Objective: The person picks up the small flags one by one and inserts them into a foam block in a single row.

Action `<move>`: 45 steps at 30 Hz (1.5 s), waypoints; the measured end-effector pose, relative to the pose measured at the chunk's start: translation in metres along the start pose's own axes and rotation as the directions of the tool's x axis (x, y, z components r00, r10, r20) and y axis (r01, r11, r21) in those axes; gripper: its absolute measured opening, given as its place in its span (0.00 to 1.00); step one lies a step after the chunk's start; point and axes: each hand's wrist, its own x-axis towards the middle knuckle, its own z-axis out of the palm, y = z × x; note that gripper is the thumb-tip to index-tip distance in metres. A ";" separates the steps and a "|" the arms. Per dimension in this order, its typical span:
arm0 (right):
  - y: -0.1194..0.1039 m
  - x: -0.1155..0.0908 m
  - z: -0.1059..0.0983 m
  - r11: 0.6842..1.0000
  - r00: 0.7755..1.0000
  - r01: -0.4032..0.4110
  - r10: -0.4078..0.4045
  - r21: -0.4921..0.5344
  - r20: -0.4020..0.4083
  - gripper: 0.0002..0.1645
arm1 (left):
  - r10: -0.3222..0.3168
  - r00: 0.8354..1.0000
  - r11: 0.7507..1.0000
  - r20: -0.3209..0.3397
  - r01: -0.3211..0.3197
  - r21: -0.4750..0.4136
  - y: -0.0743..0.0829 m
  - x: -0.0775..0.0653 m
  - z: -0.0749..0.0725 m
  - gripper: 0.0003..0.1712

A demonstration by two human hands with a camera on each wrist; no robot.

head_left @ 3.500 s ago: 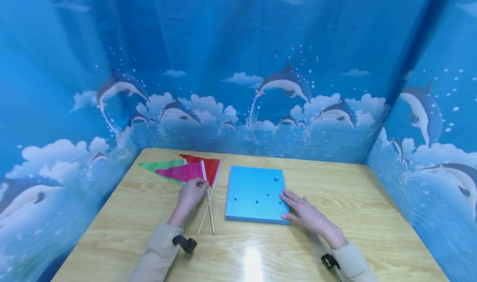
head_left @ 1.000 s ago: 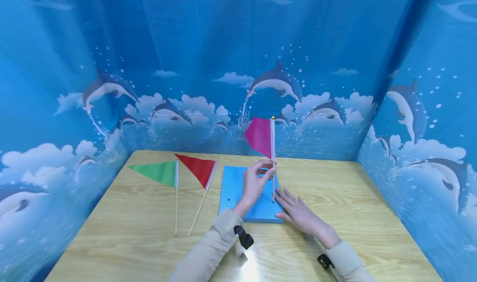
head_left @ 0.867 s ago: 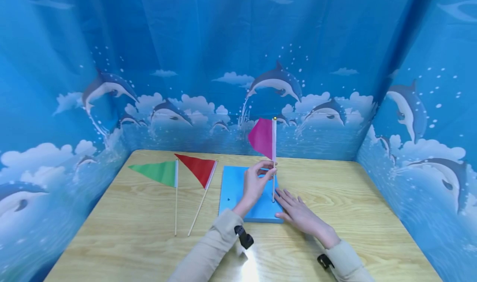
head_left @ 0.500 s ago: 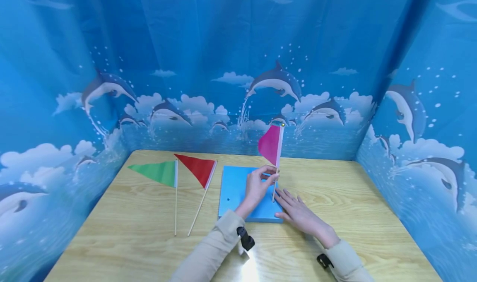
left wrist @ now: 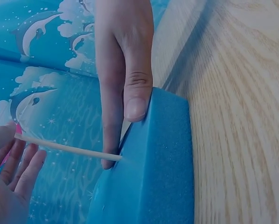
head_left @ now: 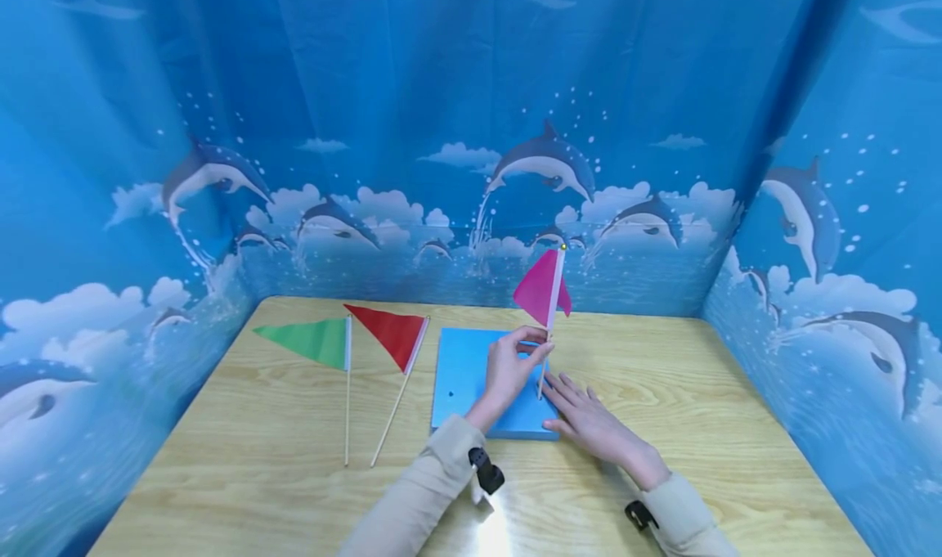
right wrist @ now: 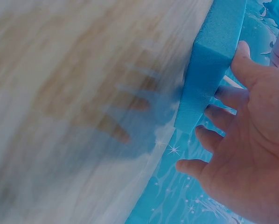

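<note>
My left hand (head_left: 508, 369) pinches the thin wooden stick (left wrist: 69, 148) of a magenta pennant flag (head_left: 536, 289) between thumb and fingers, just below the cloth. The flag stands nearly upright, its top leaning a little to the right. Its stick's lower end meets the top of a blue foam board (head_left: 459, 361) near the right edge. Extended fingers of my right hand (head_left: 596, 426) rest on that edge, close beside the stick's foot. In the right wrist view, the thumb lies along the board's side (right wrist: 214, 51). The left forearm and hand hide part of the board's top.
Left of the board, a green pennant flag (head_left: 316, 342) and a red pennant flag (head_left: 393, 332) lie on the wooden table (head_left: 243, 459). One small hole (head_left: 451, 393) shows in the board's left part. A dolphin-print curtain (head_left: 412, 132) surrounds the table's back and sides.
My left hand has lifted the magenta flag off the other two and brought it right to the board. During the last second it dropped slightly and tipped right. My right hand stays put.
</note>
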 end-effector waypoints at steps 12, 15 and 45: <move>-0.001 0.000 0.002 1.000 1.000 0.004 -0.004 0.011 -0.005 0.40 | -0.024 0.999 0.996 -0.045 0.020 -0.087 -0.009 0.001 -0.047 0.14; 0.002 -0.001 0.005 1.000 0.999 0.021 -0.021 -0.004 -0.036 0.39 | -0.055 0.995 0.990 -0.087 0.043 -0.132 -0.013 0.000 -0.067 0.14; -0.006 -0.002 -0.004 1.000 1.000 -0.012 0.012 -0.010 0.014 0.39 | -0.402 0.905 0.839 -0.141 0.425 0.340 -0.059 -0.044 -0.190 0.09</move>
